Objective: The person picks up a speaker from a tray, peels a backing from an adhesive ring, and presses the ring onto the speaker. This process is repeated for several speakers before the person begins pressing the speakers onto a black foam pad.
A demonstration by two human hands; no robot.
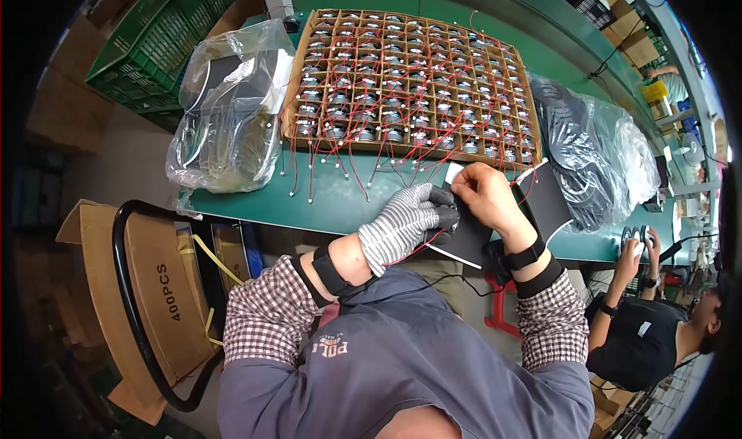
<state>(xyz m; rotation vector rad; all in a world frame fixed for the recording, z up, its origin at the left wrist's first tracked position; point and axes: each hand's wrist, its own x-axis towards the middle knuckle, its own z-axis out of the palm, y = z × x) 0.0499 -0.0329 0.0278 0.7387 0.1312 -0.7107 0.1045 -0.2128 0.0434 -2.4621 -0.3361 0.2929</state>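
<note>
My left hand point(406, 221), in a grey-striped glove with dark fingertips, is closed at the table's front edge. A thin red wire point(421, 249) trails from it; the part it belongs to is hidden by the fingers. Bare, my right hand point(488, 197) is closed in a pinch right beside the gloved fingertips, and what it pinches does not show. Under and between both hands lies a black sheet point(468, 246) with white edges. Just beyond them stands a cardboard divider tray point(287, 122) filled with small round speakers point(394, 135), their red wires hanging over its front.
Left of the tray is a clear plastic bag point(228, 141) with black sheets. Another black sheet point(543, 199) and bagged dark rings point(580, 161) lie to the right. A cardboard box point(158, 284) and black tubular frame point(127, 284) stand at left. A co-worker point(645, 338) handles rings at far right.
</note>
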